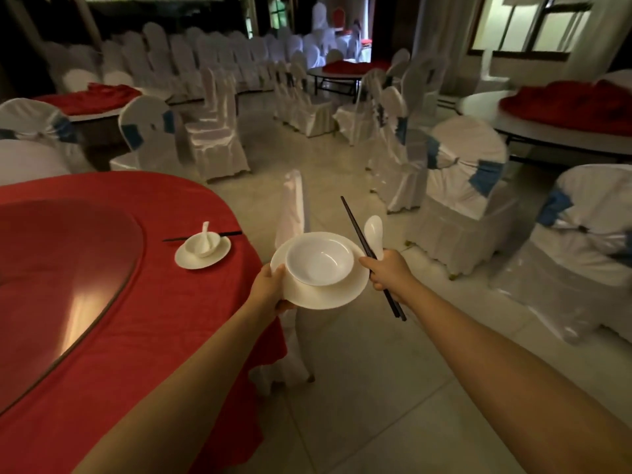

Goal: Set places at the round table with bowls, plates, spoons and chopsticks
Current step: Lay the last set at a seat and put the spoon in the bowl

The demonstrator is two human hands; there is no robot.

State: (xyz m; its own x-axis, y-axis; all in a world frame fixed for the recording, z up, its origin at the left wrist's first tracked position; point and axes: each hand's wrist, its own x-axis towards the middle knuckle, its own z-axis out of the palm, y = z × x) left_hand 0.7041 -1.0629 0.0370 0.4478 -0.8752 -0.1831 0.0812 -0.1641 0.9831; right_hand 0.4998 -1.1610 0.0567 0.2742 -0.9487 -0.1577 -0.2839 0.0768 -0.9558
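Note:
My left hand (pixel 270 289) grips the left rim of a white plate (pixel 328 297) that carries an empty white bowl (pixel 319 260), held in the air just right of the round table (pixel 102 319) with its red cloth. My right hand (pixel 388 273) holds a pair of dark chopsticks (pixel 359 234) and a white spoon (pixel 374 230) together, beside the plate. On the table lies one set place: a plate (pixel 219 256) with a bowl (pixel 198 246) and a spoon (pixel 205 230) in it, and chopsticks (pixel 229 233) behind it.
A glass turntable (pixel 51 268) covers the table's middle. A white-covered chair (pixel 294 213) stands at the table's edge under the held plate. More covered chairs (pixel 461 186) and other round tables (pixel 547 121) fill the room. Tiled floor (pixel 376 388) lies ahead.

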